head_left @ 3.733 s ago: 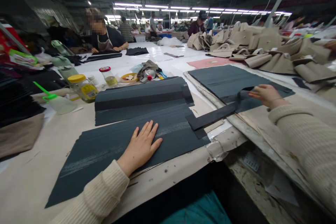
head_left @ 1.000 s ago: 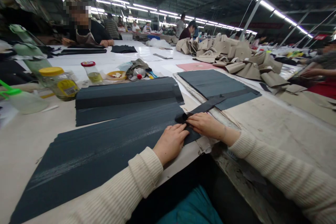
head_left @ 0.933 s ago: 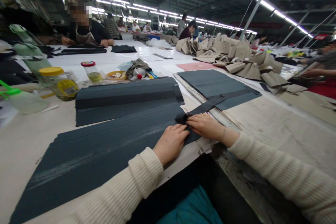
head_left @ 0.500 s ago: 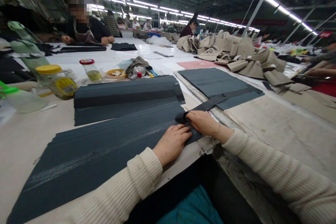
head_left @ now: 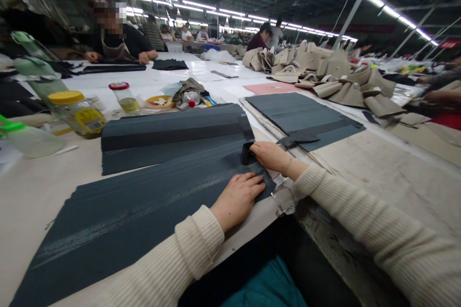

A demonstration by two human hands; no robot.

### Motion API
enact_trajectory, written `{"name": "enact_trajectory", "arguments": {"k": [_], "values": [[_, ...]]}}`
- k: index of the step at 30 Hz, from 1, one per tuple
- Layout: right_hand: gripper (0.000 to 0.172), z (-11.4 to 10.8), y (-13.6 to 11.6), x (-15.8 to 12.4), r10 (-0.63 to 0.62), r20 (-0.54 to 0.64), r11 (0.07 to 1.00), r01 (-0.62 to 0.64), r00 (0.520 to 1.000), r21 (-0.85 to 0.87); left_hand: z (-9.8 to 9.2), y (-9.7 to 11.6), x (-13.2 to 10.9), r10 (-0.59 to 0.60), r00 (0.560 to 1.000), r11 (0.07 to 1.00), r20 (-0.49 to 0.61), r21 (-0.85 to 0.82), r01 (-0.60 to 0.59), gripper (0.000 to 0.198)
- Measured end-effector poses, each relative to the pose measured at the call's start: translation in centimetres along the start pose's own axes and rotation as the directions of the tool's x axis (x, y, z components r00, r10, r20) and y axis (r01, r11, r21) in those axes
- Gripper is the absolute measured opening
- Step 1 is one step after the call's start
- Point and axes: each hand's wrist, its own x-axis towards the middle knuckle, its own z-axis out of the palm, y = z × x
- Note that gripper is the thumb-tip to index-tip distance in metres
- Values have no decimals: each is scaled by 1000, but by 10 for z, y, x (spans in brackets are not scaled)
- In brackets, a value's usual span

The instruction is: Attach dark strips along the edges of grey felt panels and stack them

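Observation:
Before me lies a long dark blue-grey fabric panel (head_left: 144, 196) with a whitish, shiny streak along its length. My left hand (head_left: 239, 196) rests flat on its right end, fingers stretched. My right hand (head_left: 272, 156) pinches a black fabric strip (head_left: 248, 153), whose doubled-over end stands slightly above the panel, left of the fingers. Past the wrist, a loose tail of black strip (head_left: 302, 138) lies over the right-hand stack of dark panels (head_left: 288, 110); the wrist hides how the two parts join. Behind my panel sits another dark piece (head_left: 173, 151) with a black band along it.
At left stand a yellow-lidded jar (head_left: 81, 115), a red-lidded jar (head_left: 126, 98) and a green-topped squeeze bottle (head_left: 32, 139). Beige sewn pieces (head_left: 317, 64) are heaped at the back right. A co-worker (head_left: 115, 41) handles dark fabric across the table.
My right hand has moved slightly up and left, raising the strip's folded end off the panel. The strip's tail has shifted across the right-hand stack. My left hand has hardly moved.

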Motion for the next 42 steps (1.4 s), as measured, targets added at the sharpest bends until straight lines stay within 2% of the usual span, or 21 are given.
{"name": "enact_trajectory", "arguments": {"k": [5,18,25,29,33,37,42], "values": [[16,0,6,10,22,-27,1000,-22,999,-21,-1,0,0,-5,1000,1000,3,-7,5,35],[14,3,13,28,-74,-36,995,72,997,-62,0,-1,0,-3,1000,1000,2,-4,3,35],[18,0,16,34,-73,-51,996,71,996,-50,-2,0,-1,1,1000,1000,0,-14,-1,36],[19,-18,19,14,-97,-109,994,102,989,47,-1,0,-2,-3,1000,1000,-12,-29,2,36],[22,-33,14,-22,-180,-149,968,202,972,147,3,-2,-1,-15,993,992,-120,-128,-1,29],[23,-29,3,-52,-196,-131,959,218,972,181,4,-4,0,-74,975,972,-209,-234,23,22],[26,-14,-7,-71,-150,-181,964,184,972,190,-1,-1,0,-186,958,966,-219,-222,137,16]]}}
